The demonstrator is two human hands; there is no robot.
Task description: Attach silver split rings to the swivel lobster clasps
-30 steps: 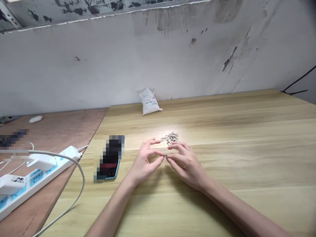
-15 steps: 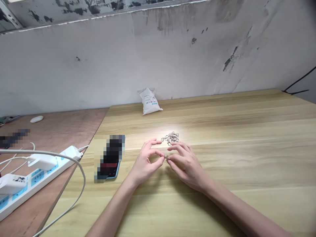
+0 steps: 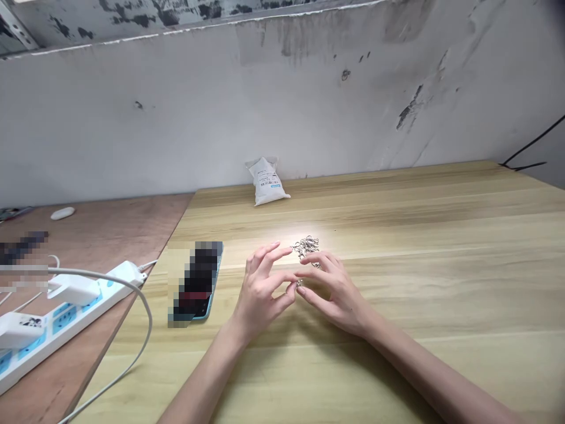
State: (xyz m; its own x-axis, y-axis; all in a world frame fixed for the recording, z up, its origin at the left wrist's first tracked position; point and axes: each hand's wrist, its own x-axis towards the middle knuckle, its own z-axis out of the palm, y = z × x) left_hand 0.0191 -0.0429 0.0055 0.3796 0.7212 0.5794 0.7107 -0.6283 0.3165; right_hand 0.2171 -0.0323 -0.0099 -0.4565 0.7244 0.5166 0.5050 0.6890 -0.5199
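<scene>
Thumb and index finger of my left hand (image 3: 267,291) pinch one side of a small metal ring (image 3: 299,283), the other fingers raised and apart. My right hand (image 3: 339,297) meets it from the other side, with thumb and index fingertip on the same piece. Fingertips hide much of the ring, so its exact form is hard to see. Just beyond the fingers lies a small pile of silvery metal rings and clasps (image 3: 308,244) on the table. The right hand's raised fingers partly cover the pile's near edge.
A white plastic packet (image 3: 268,184) with a label stands at the back by the wall. Left of my hands lies a phone (image 3: 214,282), partly blurred out. A white power strip (image 3: 73,312) with chargers and a looping cable (image 3: 148,330) occupies the left side.
My hands have drawn closer together around the ring, which is now more covered by the fingertips. The left hand's free fingers have lifted and spread. The pile stays in place.
</scene>
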